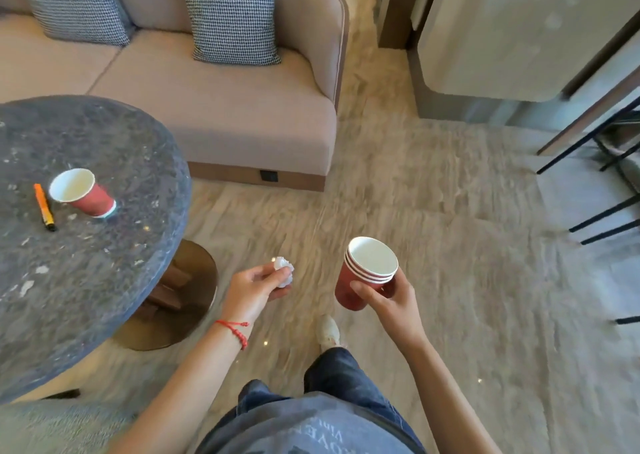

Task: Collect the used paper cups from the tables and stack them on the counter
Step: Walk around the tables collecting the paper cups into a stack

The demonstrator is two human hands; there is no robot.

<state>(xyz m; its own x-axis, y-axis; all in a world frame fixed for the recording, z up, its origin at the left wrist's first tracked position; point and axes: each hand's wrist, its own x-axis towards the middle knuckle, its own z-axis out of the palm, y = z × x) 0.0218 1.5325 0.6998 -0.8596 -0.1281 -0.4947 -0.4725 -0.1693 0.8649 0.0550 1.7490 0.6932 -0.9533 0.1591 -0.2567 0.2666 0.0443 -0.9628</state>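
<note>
1. A stack (pixel 363 273) of red cups is gripped by the right hand (pixel 388 297).
2. A paper wad (pixel 284 271) is pinched by the left hand (pixel 258 285).
3. One cup (pixel 81 193) is left on the table (pixel 104 273), at far left beside a pen (pixel 44 206).
4. The shirt print is unreadable.

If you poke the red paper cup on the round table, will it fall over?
Probably: the red paper cup looks empty and light, and its base is narrower than its rim. On the dark stone table it might slide first. Tipped, it would likely roll in a curve.

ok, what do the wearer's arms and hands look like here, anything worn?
Both forearms are bare, no sleeves in view. The left hand has a red braided cord bracelet at the wrist. The right hand shows no glove, ring or watch.
</note>
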